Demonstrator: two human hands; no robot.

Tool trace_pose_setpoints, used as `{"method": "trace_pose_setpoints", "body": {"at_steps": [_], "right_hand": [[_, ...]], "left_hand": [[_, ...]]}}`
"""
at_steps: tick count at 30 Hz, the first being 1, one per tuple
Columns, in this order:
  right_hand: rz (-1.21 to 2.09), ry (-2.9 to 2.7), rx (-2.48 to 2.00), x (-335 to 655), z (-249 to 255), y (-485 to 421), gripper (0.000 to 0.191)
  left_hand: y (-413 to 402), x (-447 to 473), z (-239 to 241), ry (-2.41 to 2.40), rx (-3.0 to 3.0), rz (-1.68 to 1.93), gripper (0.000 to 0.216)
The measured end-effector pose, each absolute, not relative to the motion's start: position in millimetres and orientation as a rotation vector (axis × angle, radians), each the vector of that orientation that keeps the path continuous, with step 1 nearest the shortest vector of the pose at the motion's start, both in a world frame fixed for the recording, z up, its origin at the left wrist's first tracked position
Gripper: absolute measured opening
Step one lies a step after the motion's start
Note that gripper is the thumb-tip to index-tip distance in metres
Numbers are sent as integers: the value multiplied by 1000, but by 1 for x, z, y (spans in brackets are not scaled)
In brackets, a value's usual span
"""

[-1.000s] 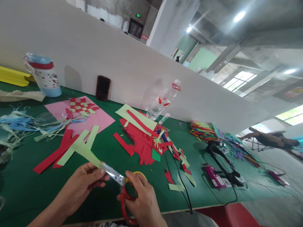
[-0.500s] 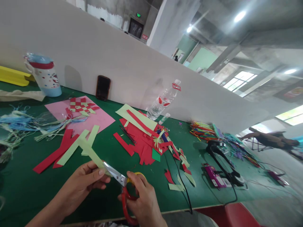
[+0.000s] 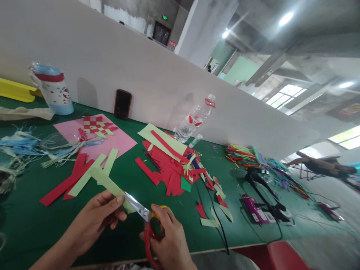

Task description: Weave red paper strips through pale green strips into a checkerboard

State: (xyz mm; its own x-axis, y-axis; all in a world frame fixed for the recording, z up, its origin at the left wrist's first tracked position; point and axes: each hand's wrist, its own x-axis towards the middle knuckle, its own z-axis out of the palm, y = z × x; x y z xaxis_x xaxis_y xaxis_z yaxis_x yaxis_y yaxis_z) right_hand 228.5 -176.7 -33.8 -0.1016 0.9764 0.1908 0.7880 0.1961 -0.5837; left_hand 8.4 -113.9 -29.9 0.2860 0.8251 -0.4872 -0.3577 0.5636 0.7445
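Observation:
My left hand (image 3: 102,212) pinches a light green paper strip (image 3: 108,182) between thumb and fingers, close to its near end. In my right hand (image 3: 170,236) are scissors (image 3: 142,212) with red and yellow handles; the fingers are wrapped through the loops. Their blades lie across the strip just beside my left fingertips and look nearly closed. A short piece of the strip shows below the blades. Beyond my left hand lie red strips (image 3: 66,183) and more light green strips (image 3: 87,177) on the green table (image 3: 112,247).
Red paper scraps (image 3: 168,176) pile up mid-table before a plastic bottle (image 3: 191,122) and a glue stick (image 3: 195,141). A woven red-and-green piece (image 3: 98,126) rests on pink paper (image 3: 123,140). A phone (image 3: 122,104) leans on the partition; a cable (image 3: 219,221) crosses at right.
My left hand and the strip have shifted slightly, and the strip's near end now hangs lower below the blades. The scissors have barely moved.

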Motion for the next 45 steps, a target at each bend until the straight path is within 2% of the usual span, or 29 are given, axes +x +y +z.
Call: {"method": "trace_pose_setpoints", "body": {"at_steps": [35, 45], "right_hand": [[550, -1905, -1686, 221, -34, -180, 69], [574, -1862, -1639, 221, -39, -180, 67]], "left_hand": [[-116, 9, -42, 941, 632, 883, 32], [-116, 9, -44, 957, 584, 878, 38]]}}
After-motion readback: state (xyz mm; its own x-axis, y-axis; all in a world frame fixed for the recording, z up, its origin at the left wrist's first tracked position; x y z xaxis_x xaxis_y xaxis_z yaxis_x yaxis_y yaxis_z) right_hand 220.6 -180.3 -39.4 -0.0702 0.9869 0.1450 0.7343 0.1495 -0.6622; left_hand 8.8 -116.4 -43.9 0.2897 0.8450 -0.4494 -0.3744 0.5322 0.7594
